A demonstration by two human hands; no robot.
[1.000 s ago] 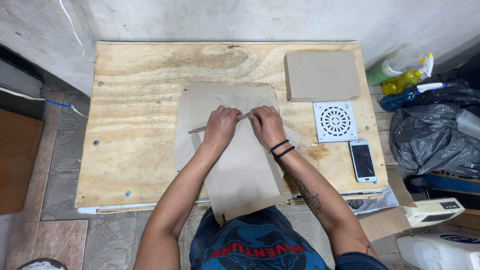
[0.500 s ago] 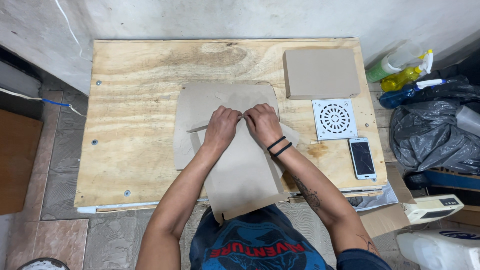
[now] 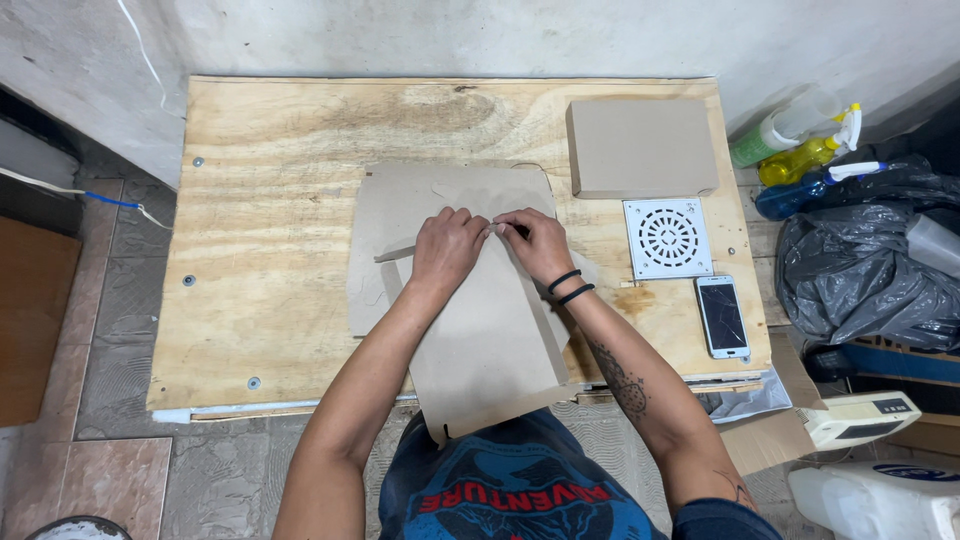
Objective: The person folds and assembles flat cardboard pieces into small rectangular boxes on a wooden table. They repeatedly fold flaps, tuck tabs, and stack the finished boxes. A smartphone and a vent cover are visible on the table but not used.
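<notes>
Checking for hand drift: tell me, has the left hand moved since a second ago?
Yes. The left hand has shifted slightly right, toward the white square grate, closing up against the right hand.

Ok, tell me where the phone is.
In the head view, the phone lies near the table's right edge, just below the white drain grate.

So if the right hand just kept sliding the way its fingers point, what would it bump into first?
The right hand points left along the brown cardboard sheet, so it would meet the left hand almost at once. Their fingertips already look close together, perhaps touching.
</notes>
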